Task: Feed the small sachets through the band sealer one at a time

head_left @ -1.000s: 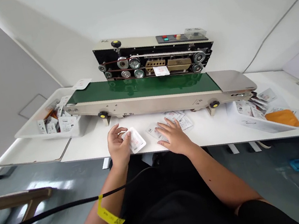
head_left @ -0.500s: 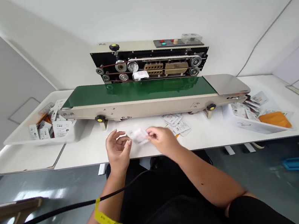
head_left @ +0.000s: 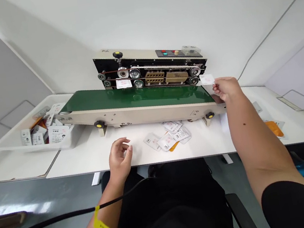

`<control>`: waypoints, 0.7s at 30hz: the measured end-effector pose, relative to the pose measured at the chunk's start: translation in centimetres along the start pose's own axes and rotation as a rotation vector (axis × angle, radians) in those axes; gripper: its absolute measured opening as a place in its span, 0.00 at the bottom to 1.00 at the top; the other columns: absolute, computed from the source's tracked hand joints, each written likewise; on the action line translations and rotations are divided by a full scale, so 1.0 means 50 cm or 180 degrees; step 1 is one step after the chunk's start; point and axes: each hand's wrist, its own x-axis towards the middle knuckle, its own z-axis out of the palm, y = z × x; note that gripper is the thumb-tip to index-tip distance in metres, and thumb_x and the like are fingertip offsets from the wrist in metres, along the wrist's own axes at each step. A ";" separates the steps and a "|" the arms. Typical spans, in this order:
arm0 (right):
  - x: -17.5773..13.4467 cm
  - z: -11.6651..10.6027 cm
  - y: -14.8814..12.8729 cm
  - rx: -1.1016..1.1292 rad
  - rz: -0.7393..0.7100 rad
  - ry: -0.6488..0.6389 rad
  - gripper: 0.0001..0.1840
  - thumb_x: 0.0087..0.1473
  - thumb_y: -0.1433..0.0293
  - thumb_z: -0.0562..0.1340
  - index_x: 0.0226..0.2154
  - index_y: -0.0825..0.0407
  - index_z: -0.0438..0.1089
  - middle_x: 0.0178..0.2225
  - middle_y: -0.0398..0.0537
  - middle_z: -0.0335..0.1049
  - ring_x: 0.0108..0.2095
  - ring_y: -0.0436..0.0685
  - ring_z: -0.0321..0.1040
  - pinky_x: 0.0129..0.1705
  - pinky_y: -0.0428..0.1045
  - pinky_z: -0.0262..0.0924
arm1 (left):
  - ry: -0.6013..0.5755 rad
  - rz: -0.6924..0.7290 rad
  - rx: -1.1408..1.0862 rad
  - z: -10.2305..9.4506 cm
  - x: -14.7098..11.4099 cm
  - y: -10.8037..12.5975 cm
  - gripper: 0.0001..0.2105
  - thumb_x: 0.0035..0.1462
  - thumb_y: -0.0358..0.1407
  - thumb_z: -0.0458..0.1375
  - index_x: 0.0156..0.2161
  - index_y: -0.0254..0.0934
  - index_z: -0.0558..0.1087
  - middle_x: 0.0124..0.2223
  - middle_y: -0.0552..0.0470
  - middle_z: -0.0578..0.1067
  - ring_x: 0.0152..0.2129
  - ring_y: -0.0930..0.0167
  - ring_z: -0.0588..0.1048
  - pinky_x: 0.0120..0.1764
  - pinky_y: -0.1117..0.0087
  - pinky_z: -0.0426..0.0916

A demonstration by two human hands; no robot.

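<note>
Our right hand (head_left: 227,87) reaches out to the far right end of the sealing machine (head_left: 148,66), its thumb and fingers pinched on the near edge of a white packet (head_left: 206,78), which sticks out to the left of the fingertips. The packet is just beside the machine's right-hand wheels; we cannot tell whether it touches them. Beneath this hand we see part of a metal plate (head_left: 215,94), and left of it runs the green belt (head_left: 134,96). Our left hand (head_left: 121,160) is bare, fingers loosely curled and thumb apart from them, over the white table (head_left: 139,159) near its front edge, well apart from the packet in our right hand. Just right of the left hand, between our two hands, a loose pile of packets (head_left: 166,142) lies on the table. Beyond the left hand, across the belt, a second packet (head_left: 123,83) sits at the machine's wheels. Further left of that hand we have a plastic box (head_left: 75,136) with packets inside, and right of our right forearm lies an orange packet (head_left: 274,128).
</note>
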 end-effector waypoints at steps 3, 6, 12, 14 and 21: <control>0.002 0.029 0.000 -0.0093 0.0160 -0.0252 0.07 0.54 0.80 0.65 0.28 0.55 0.68 0.18 0.39 0.60 0.18 0.44 0.55 0.18 0.39 0.46 | -0.0065 -0.0071 0.0139 0.001 0.004 0.005 0.15 0.67 0.41 0.64 0.55 0.41 0.73 0.50 0.46 0.76 0.33 0.71 0.75 0.41 0.65 0.74; -0.005 0.042 -0.007 -0.0237 0.0122 -0.0254 0.03 0.56 0.76 0.66 0.33 0.54 0.72 0.24 0.44 0.68 0.23 0.48 0.62 0.22 0.42 0.55 | -0.0298 -0.0143 0.0435 -0.001 0.015 0.011 0.12 0.68 0.43 0.61 0.52 0.41 0.74 0.46 0.47 0.77 0.37 0.68 0.77 0.46 0.63 0.75; -0.214 0.059 0.069 -0.0950 -0.2265 0.0498 0.13 0.68 0.65 0.57 0.49 0.48 0.75 0.47 0.53 0.74 0.47 0.60 0.70 0.54 0.57 0.67 | -0.1212 0.0303 0.1560 0.006 0.044 0.012 0.19 0.67 0.46 0.62 0.59 0.42 0.75 0.61 0.42 0.77 0.60 0.56 0.74 0.63 0.48 0.69; -0.323 0.082 0.134 -0.1151 -0.2873 -0.0742 0.14 0.69 0.64 0.57 0.49 0.47 0.77 0.43 0.52 0.77 0.44 0.61 0.72 0.53 0.60 0.69 | -0.1582 0.0583 0.1914 0.021 0.044 0.013 0.27 0.65 0.47 0.64 0.66 0.44 0.71 0.68 0.41 0.72 0.67 0.52 0.68 0.68 0.42 0.61; -0.475 0.146 0.295 -0.2545 -0.2582 -0.3266 0.38 0.66 0.54 0.64 0.74 0.42 0.59 0.76 0.51 0.53 0.76 0.70 0.47 0.75 0.72 0.42 | -0.2083 0.1000 0.2519 0.057 0.018 0.028 0.33 0.62 0.50 0.67 0.69 0.50 0.69 0.70 0.45 0.71 0.71 0.48 0.62 0.73 0.36 0.44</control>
